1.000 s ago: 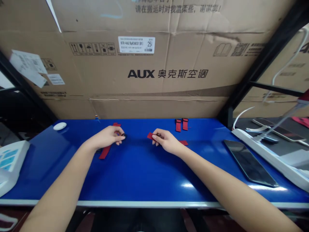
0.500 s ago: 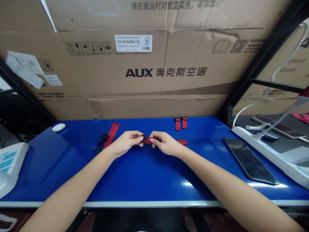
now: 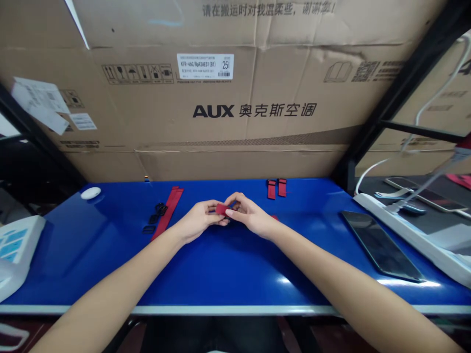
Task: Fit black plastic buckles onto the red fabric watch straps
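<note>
**Both hands together over blue table, short red strap pinched between them**

Short red strap [image 3: 221, 209]: held up at the meeting point of the hands, roughly mid-table, one flat face showing. Dark piece [image 3: 227, 220] just under it, mostly hidden by fingers, shape unclear.

Right hand [image 3: 250, 215]: thumb laid across the strap's right part, fingers curled behind, pinching it. Wrist fairly straight, forearm running in from lower right. Left hand [image 3: 196, 220]: fingers bent, thumb underneath, tips closed on the dark piece and against the strap; exact contact hidden. Left forearm slants up from lower left. Fingertips of the two hands close together, palms apart.

Close by, left of the left hand: long red straps [image 3: 168, 212] lying slantwise, lower end reaching the left forearm. Black buckles [image 3: 152, 219] loose just beside them, on their left. Red strap end [image 3: 274, 217] peeks out behind the right wrist, rest covered.

Toward the back edge, right of center: two red straps with black buckles [image 3: 271, 190], side by side, buckle ends at the far side.

Further out on the blue table [image 3: 228, 274]: dark phone [image 3: 382, 245] face up at right, white power strip [image 3: 412, 240] beyond it along the right edge. White oval object [image 3: 91, 193] at back left, white device [image 3: 18, 250] with light-blue panels at left edge. Large cardboard box [image 3: 221, 147], printed AUX, stands behind.
</note>
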Demonstrator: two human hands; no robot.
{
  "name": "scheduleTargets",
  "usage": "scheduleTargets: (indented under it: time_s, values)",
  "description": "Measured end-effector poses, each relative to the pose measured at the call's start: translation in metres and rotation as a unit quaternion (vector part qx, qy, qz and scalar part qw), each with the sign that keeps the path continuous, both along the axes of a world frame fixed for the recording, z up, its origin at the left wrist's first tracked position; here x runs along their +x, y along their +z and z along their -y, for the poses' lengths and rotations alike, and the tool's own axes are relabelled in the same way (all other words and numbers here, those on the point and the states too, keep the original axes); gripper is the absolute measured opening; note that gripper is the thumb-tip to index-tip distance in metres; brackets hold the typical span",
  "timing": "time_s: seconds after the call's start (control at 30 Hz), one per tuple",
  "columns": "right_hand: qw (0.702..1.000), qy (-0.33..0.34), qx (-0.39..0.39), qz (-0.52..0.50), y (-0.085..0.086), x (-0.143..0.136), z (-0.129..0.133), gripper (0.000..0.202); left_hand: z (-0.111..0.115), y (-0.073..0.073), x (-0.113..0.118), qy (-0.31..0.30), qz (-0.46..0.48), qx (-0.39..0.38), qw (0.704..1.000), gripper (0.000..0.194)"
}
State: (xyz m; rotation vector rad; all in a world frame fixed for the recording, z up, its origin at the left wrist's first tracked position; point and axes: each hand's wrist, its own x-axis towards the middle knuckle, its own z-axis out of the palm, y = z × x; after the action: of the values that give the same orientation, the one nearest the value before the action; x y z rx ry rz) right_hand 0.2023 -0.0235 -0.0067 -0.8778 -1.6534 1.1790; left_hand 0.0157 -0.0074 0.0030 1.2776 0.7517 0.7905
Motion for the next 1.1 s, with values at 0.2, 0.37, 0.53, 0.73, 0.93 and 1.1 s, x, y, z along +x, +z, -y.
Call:
scheduleTargets:
  time_s: [0.2, 0.37, 0.53, 0.73, 0.93, 1.1]
  values:
    - [1.0, -0.002, 0.019, 0.016, -0.002, 0.004, -0.006, 0.016, 0.001, -0.005, 0.006, 0.04, -0.066, 0.026, 0.997, 0.027]
    - [0.988, -0.047, 0.095, 0.114, -0.004, 0.01, -0.012, 0.012, -0.006, -0.01, 0.004, 0.103, -0.166, 0.132, 0.972, 0.016]
    - [0.974, -0.078, 0.123, 0.173, -0.005, 0.005, -0.007, 0.014, -0.001, -0.008, 0.003, 0.106, -0.186, 0.187, 0.959, 0.017]
    - [0.981, -0.078, 0.088, 0.151, -0.003, 0.003, -0.005, 0.015, 0.003, -0.006, 0.007, 0.077, -0.16, 0.184, 0.967, 0.017]
    - [0.997, -0.003, -0.08, -0.007, -0.003, 0.007, -0.008, 0.04, -0.004, -0.006, 0.001, 0.024, -0.062, 0.099, 0.993, 0.033]
    - [0.998, 0.01, -0.056, 0.022, -0.003, 0.015, -0.012, 0.033, -0.004, -0.003, -0.003, -0.016, -0.071, 0.086, 0.994, 0.032]
